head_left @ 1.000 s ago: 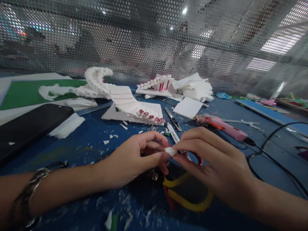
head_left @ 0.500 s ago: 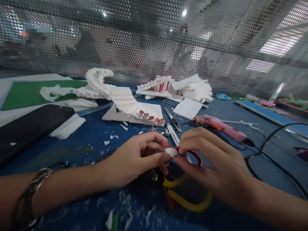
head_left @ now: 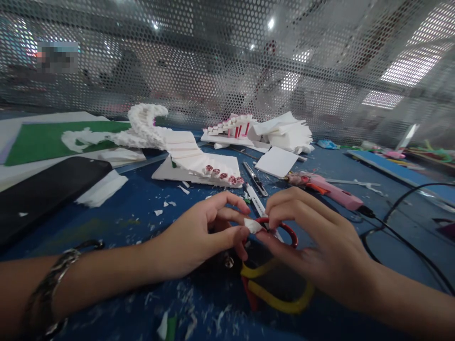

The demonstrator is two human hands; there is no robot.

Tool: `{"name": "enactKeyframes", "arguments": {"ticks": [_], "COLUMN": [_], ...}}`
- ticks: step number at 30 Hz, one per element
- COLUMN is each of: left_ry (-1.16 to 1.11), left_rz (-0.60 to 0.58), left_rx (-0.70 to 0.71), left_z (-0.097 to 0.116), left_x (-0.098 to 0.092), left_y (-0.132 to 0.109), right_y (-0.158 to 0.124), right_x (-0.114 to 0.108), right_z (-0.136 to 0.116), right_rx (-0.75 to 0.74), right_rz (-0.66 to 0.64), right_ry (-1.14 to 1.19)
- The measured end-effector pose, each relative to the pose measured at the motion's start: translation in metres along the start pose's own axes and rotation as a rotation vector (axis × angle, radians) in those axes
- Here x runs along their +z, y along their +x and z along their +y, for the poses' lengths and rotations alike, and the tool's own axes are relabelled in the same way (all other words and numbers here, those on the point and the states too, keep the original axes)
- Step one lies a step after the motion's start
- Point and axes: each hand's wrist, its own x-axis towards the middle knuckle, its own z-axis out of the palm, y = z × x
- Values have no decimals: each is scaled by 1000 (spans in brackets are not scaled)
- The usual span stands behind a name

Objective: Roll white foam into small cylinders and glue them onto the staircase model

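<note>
A small white piece of paper [head_left: 252,225] is pinched between the thumb and fingers of my left hand [head_left: 209,232]. My right hand [head_left: 313,237] meets it from the other side, its thumb and fingers closed at the paper's right end. Under both hands lies a pair of scissors with red and yellow handles [head_left: 280,298]; its blades are hidden. Just beyond my fingers sit a white marked stick [head_left: 255,199] and a utility knife [head_left: 255,178]. Further off stands a white stepped paper model [head_left: 192,154] with red-topped rolls along its front edge.
A pink glue gun [head_left: 332,192] with a black cable [head_left: 401,232] lies at right. At left are a black phone-like slab [head_left: 53,189] and green sheet [head_left: 39,137]. Behind stand another stair model [head_left: 231,128], stacked white sheets [head_left: 284,132] and perforated metal mesh [head_left: 213,61]. Scraps litter the blue table [head_left: 117,293].
The white piece has turned slightly between my fingertips and shows a more pointed edge. My hands stay almost in place; the view has shifted a little.
</note>
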Motion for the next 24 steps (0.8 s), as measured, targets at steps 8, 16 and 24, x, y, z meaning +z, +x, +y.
{"name": "enactKeyframes", "arguments": {"ticks": [8,16,24], "left_ry": [33,15,85], "left_rz": [28,-32,-29], "left_rx": [2,-42,-14], "left_z": [-1,-1,-1], "left_x": [-1,-1,0], "left_y": [-3,-2,-2], "right_y": [1,4,1], "right_x": [0,-4,2], "right_z": [3,4,6], "right_rx": [53,93,19], "right_rz": [-225,-324,-160], "right_ry": [276,385,141]}}
